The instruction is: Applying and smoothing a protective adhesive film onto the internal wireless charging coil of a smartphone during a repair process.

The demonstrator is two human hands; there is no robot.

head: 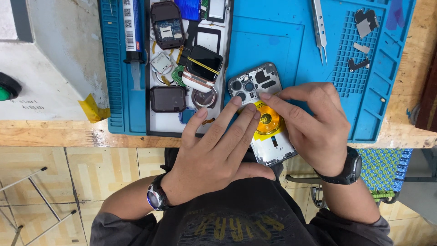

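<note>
An opened phone back housing [253, 84] lies tilted across the near edge of a blue work mat [291, 41]. A round orange-yellow coil [268, 119] sits in its middle. My left hand [214, 150] rests on the housing with its fingertips pressing at the coil's upper left edge. My right hand [314, 123] covers the housing's right side, its index fingertip touching near the camera holes. Both wrists wear dark watches. Neither hand grips a tool.
A tray [154, 120] to the left holds several small watch bodies and parts [202, 68]. A glue syringe [132, 41] lies beside it. Tweezers [319, 27] and small metal plates [364, 27] rest on the mat's far right. A grey box [50, 64] stands far left.
</note>
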